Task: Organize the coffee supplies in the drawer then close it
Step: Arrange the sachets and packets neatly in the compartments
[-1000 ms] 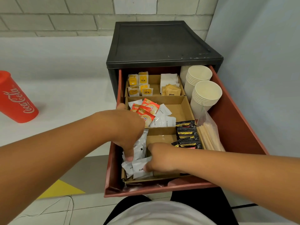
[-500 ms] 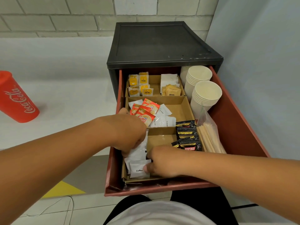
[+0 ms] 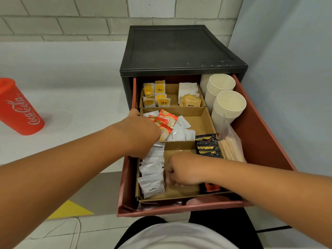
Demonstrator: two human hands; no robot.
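Left grip (image 3: 142, 137) over coffee sachets (image 3: 152, 177), lower centre, fingers hidden; right grip (image 3: 183, 169) curled beside, hold unclear; risk: nudged sachets sliding askew, snagging drawer (image 3: 179, 208).

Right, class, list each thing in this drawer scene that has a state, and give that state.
drawer, pulled open
coffee packets, lined up along the front compartment's left side
cream packets, loose pile, middle compartment
paper cups, nested in two stacks
left hand, over the far coffee packets, fingers hidden
right hand, fingers curled beside the coffee packets, nothing visibly held
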